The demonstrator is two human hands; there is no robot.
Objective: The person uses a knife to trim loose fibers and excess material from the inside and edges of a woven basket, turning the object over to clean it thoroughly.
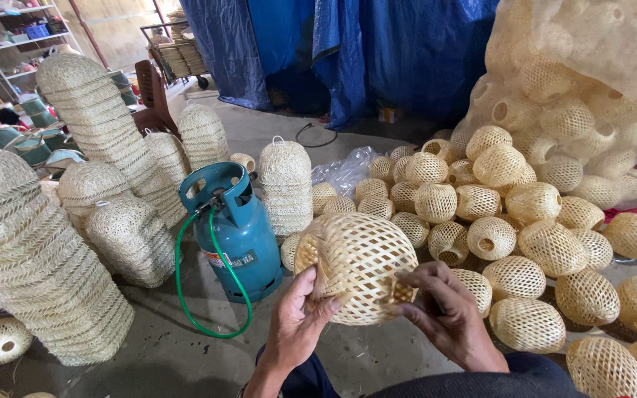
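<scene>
A round woven bamboo ball (359, 258) with an open lattice is held up in front of me. My left hand (296, 324) grips its lower left side, thumb on the weave. On the ball's lower right, my right hand (444, 313) pinches the rim of its opening with the fingertips. Both hands are closed on the ball.
A blue gas cylinder (241, 236) with a green hose (186, 302) stands just left of the ball. Stacks of woven shades (35, 258) rise on the left. Several loose woven balls (514, 221) cover the floor at right, under a bagged heap (591, 81). Blue tarps (377, 44) hang behind.
</scene>
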